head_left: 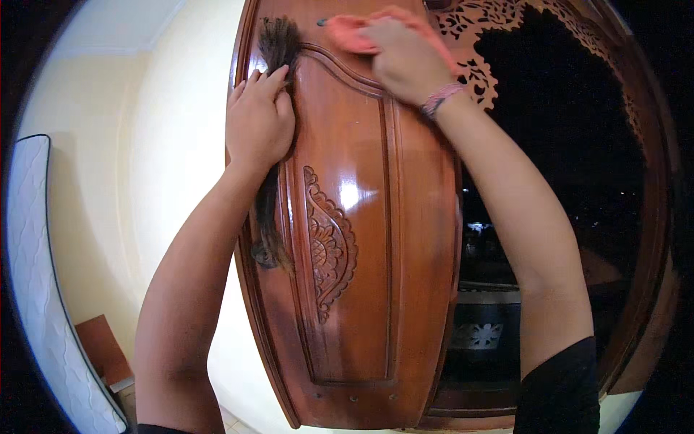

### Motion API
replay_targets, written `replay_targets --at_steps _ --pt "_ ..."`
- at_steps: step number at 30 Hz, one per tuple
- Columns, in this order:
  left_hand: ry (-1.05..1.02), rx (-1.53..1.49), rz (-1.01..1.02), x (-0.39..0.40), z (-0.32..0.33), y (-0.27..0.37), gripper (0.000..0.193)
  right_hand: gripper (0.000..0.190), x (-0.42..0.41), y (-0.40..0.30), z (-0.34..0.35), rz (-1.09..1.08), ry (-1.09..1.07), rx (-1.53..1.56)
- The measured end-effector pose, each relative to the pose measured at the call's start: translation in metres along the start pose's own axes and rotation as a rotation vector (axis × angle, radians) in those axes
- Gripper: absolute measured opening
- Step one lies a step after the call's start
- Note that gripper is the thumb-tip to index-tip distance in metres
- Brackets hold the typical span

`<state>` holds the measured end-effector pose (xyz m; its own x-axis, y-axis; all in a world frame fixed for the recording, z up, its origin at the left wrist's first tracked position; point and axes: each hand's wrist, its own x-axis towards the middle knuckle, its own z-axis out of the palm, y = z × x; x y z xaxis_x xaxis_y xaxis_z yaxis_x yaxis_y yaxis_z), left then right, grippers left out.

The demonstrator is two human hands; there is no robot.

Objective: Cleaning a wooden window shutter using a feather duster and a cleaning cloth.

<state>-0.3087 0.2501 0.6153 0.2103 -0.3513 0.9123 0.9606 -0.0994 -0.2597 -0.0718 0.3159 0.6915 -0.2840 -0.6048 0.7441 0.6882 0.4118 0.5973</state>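
Observation:
A tall varnished wooden shutter (358,146) stands before me, with raised mouldings and a carved floral ornament (327,252) on its panel. My left hand (261,116) is at the shutter's left side, closed around the middle of a dark brown duster (278,40). One frayed tuft of the duster sticks up above the fingers, and a darker length hangs below the wrist; the hand hides its middle. In my right hand (404,65) is a bunched orange cloth (352,33), against the shutter's upper part. That hand is blurred, and a woven bracelet (442,99) circles its wrist.
To the right, a dark window opening (547,135) is edged at the top by pierced wooden fretwork (477,81). A pale wall (179,135) lies to the left. A mattress (46,260) leans upright there, beside a reddish-brown board (105,347).

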Motion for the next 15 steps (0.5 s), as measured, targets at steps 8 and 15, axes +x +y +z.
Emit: replay_targets --at_steps 8,15 --pt "-0.016 -0.002 -0.007 -0.003 0.005 0.002 0.043 0.027 0.058 0.023 -0.045 0.376 -0.181 0.167" --pt "-0.020 -0.031 0.030 -0.006 0.002 -0.001 0.041 0.037 0.094 0.005 0.061 0.017 -0.099 0.086"
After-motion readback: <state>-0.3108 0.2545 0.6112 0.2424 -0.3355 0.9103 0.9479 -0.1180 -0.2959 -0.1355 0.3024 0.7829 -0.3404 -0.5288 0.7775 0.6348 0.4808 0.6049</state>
